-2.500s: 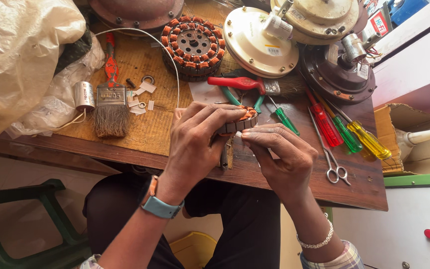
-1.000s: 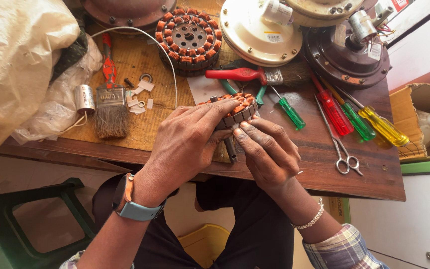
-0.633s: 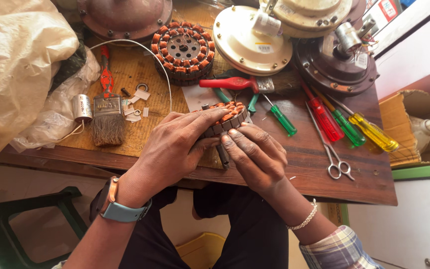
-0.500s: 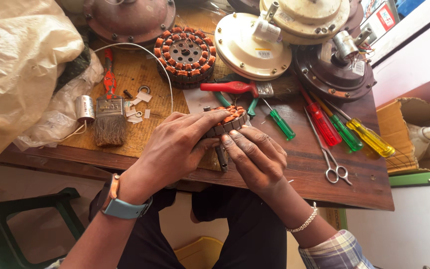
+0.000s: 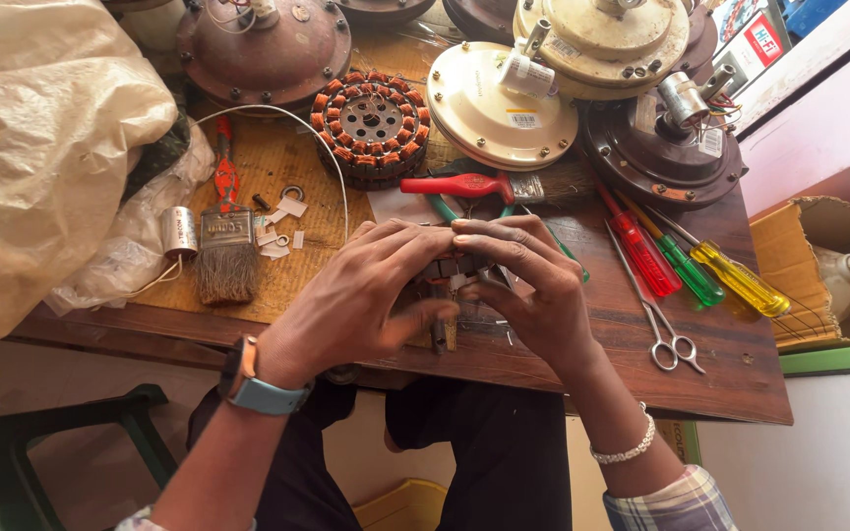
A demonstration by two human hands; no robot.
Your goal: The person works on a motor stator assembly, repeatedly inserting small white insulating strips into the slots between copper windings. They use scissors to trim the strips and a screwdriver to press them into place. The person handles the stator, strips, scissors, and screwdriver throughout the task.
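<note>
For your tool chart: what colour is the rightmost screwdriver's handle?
Yellow screwdriver, seen in the head view.

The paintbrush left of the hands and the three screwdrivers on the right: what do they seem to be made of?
Paintbrush: dull grey metal band, apparently tin or steel, above frayed brownish bristles, perhaps natural fibre. Screwdrivers: a red one, a green one and a yellow one, with glossy see-through handles, likely plastic, and thin grey metal shafts.

Pretty clearly a small fan repair workshop: the worn wooden counter (image 5: 582,364) is crowded with ceiling fan motor housings (image 5: 500,106), a copper-wound stator (image 5: 370,125), screwdrivers (image 5: 686,264), scissors (image 5: 663,329), pliers (image 5: 464,186) and a dusty brush (image 5: 225,258).
</note>
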